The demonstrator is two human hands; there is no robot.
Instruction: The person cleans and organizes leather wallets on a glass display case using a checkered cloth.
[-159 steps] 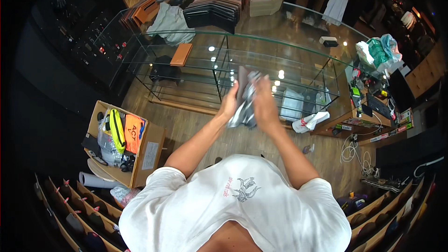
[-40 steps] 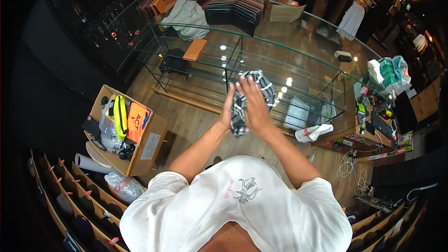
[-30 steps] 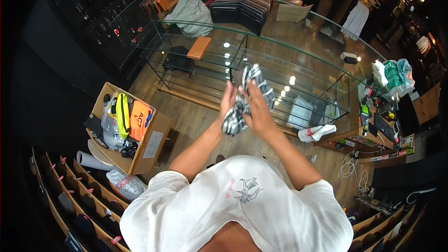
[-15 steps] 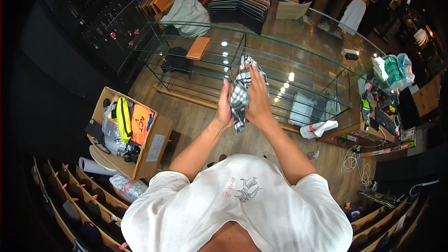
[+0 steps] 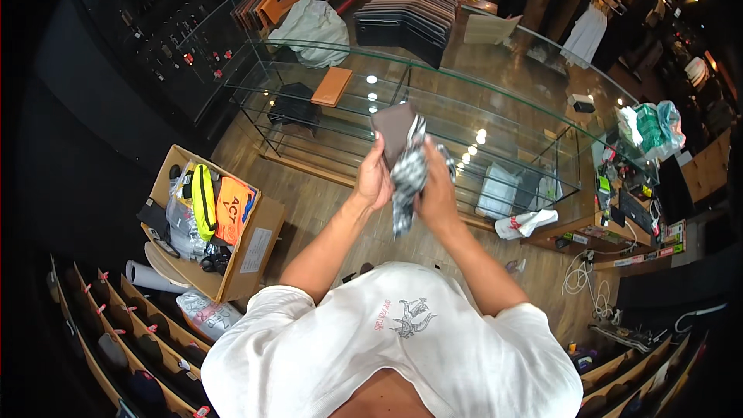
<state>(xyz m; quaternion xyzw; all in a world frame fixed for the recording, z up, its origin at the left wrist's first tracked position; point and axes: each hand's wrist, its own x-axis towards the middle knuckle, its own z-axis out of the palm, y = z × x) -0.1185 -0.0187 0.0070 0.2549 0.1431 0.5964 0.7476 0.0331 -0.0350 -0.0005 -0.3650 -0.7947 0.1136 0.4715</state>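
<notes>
A brown wallet-like flat leather piece (image 5: 393, 125) stands up in my left hand (image 5: 374, 179), the thumb along its near side and the fingers behind it. My right hand (image 5: 438, 193) is closed on a bunched black-and-white checked cloth (image 5: 410, 172). The cloth lies against the right side of the brown piece and hangs down below it, somewhat smeared by motion. Both hands are held out over the floor, in front of the glass display case (image 5: 464, 112).
On the case's top stand a row of dark and brown leather pieces (image 5: 406, 23), tan ones (image 5: 267, 6) and a pale crumpled cloth (image 5: 309, 29). An orange-brown leather piece (image 5: 331, 87) lies on the case. At left is a filled cardboard box (image 5: 246, 259); at right, a cluttered desk (image 5: 611, 224).
My right hand and the checked cloth have slid right and toward me, off the brown piece. More of its face shows now. My left hand still holds it.
</notes>
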